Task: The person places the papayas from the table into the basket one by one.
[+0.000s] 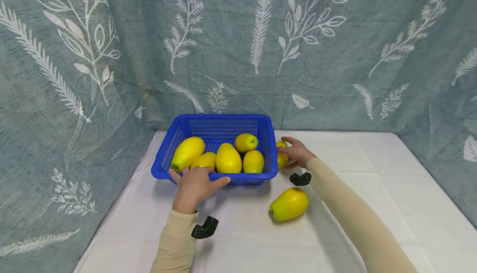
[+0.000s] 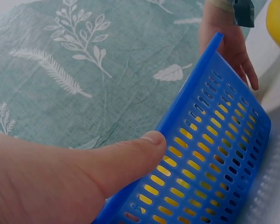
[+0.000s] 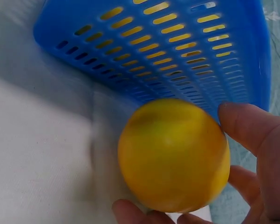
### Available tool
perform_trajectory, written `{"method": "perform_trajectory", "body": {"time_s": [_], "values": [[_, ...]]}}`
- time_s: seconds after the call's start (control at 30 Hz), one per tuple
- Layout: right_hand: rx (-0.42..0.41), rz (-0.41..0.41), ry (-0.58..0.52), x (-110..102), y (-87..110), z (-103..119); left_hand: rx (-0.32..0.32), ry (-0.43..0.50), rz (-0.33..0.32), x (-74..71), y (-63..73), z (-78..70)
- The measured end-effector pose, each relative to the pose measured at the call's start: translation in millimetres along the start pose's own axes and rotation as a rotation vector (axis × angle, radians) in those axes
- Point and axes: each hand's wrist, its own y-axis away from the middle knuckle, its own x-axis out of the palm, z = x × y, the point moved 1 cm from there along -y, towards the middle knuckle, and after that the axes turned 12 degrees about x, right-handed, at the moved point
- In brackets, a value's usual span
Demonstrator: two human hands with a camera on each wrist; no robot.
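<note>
A blue slotted plastic basket (image 1: 238,177) stands near the back of the table with several yellow fruits in it, among them a long one (image 1: 188,152) and a mango (image 1: 228,159). My left hand (image 1: 195,184) grips its front rim, thumb on the outer wall and fingers over the edge, hidden in the left wrist view. Just right of the basket, my right hand (image 1: 299,153) holds a yellow mango (image 3: 172,154) low by the cloth, thumb on one side and fingertips on the other. The mango lies close against the basket's slotted side wall (image 3: 153,42).
Another yellow fruit (image 1: 290,204), green at its tip, lies on the white tablecloth (image 1: 365,173) in front of the right hand. A grey-green curtain (image 1: 231,57) with white leaf prints hangs behind the table and along its sides.
</note>
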Motion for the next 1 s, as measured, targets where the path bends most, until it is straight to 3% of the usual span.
{"method": "perform_trajectory", "body": {"time_s": [0.23,0.73,1.0], "values": [[-0.006,-0.008,0.048,2.3,-4.1,3.6,0.003,0.009,-0.005,-0.2,-1.4,-1.9],[-0.015,-0.025,0.006,3.1,3.4,1.7,0.014,0.015,-0.014,1.4,-2.4,-1.6],[-0.056,-0.042,-0.093,-21.7,12.7,3.9,-0.003,0.011,0.002,0.3,-2.6,-0.4]]}}
